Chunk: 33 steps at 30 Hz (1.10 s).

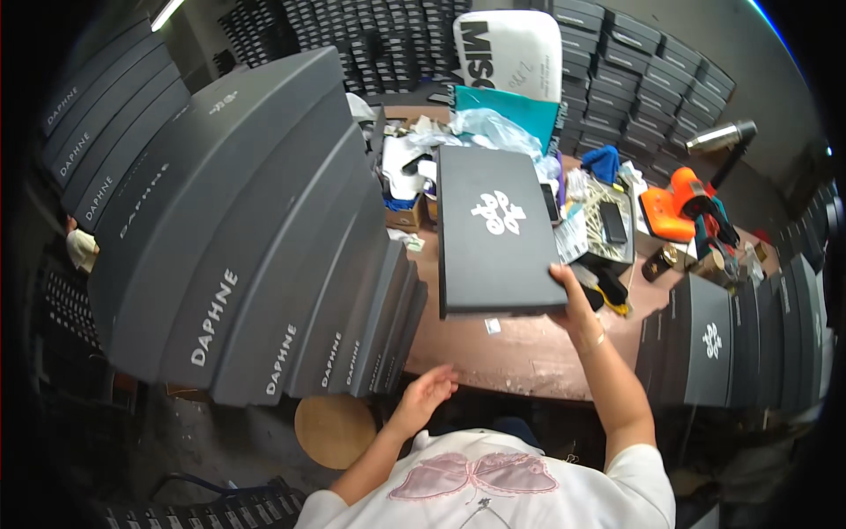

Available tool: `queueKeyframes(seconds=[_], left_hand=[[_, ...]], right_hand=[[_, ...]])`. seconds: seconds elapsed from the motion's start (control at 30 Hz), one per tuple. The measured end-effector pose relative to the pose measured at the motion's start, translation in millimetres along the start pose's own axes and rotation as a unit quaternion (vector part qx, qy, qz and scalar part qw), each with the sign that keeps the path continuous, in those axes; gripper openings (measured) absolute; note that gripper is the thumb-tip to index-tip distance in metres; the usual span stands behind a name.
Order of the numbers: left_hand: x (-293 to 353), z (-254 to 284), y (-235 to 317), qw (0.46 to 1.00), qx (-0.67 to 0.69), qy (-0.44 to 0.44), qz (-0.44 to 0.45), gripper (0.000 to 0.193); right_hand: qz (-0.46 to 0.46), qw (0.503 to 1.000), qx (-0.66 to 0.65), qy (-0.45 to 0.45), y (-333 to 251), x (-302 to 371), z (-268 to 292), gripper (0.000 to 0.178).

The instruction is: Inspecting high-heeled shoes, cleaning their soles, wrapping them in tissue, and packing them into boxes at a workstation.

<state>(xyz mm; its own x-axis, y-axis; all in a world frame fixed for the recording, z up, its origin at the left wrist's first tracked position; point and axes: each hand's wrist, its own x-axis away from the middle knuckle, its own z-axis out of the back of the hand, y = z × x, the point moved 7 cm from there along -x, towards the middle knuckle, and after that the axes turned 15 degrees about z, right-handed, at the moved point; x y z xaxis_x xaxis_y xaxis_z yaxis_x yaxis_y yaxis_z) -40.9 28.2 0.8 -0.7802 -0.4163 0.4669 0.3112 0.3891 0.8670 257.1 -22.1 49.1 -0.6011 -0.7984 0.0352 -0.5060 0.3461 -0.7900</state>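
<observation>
A dark grey shoebox [489, 256] with a white emblem on its top is held up over the table. My right hand [571, 304] grips it by its near right corner, thumb on top and the other fingers underneath. My left hand [429, 395] hangs near the table's front edge, fingers loosely stretched, holding nothing. It is close to the foot of a tall stack of dark grey shoeboxes [264, 238] that rises on the left. Whether anything lies inside the held box cannot be seen.
The brown table [529, 357] carries a cluttered tray [624, 256], an orange tool [674, 212], a dark jar [658, 263] and a lamp [723, 138]. More shoeboxes [705, 344] stand at the right. A round wooden stool [335, 432] is below the left stack.
</observation>
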Motion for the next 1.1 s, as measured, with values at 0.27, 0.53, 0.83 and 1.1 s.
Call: queueKeyframes(seconds=[0.27, 0.53, 0.83, 1.1], left_hand=[[7, 10, -61, 0.978, 0.070, 0.174, 0.088, 0.040], [27, -8, -86, 0.931, 0.140, 0.315, 0.125, 0.039], [51, 21, -64, 0.940, 0.054, 0.338, -0.011, 0.037], [93, 7, -11, 0.946, -0.168, 0.264, -0.084, 0.036]], right_hand=[[-0.070, 0.989, 0.085, -0.095, 20, -282, -35, 0.062], [0.192, 0.870, 0.452, -0.042, 62, -423, -24, 0.062], [0.509, 0.754, 0.284, -0.303, -128, -189, -272, 0.054], [0.752, 0.231, 0.347, -0.510, -124, 143, -478, 0.061]])
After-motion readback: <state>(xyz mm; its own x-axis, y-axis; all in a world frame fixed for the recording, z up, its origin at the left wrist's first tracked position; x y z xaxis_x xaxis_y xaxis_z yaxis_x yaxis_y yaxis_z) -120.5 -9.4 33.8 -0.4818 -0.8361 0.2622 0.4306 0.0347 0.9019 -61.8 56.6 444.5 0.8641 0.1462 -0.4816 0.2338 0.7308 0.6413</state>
